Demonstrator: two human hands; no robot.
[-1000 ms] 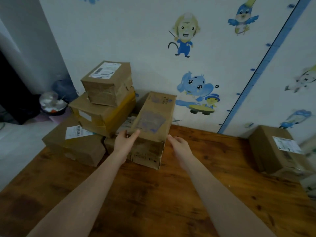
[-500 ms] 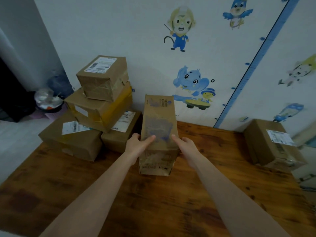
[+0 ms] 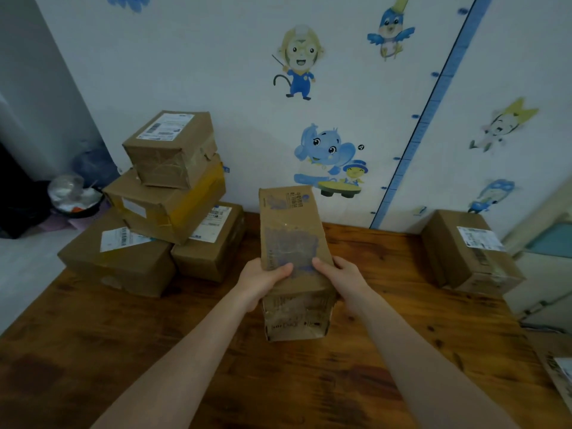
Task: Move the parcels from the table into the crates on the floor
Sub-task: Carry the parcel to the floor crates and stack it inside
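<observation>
Cardboard parcel (image 3: 291,243) gripped between left hand (image 3: 263,281) and right hand (image 3: 345,278); stack (image 3: 161,209) at table (image 3: 154,351) far-left corner not yet moved, crates unseen.

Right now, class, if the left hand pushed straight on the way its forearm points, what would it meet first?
The long cardboard parcel, which the left hand grips together with the right hand. Past it the line seems to lead to the wall's elephant sticker, though depth is unclear.
</observation>
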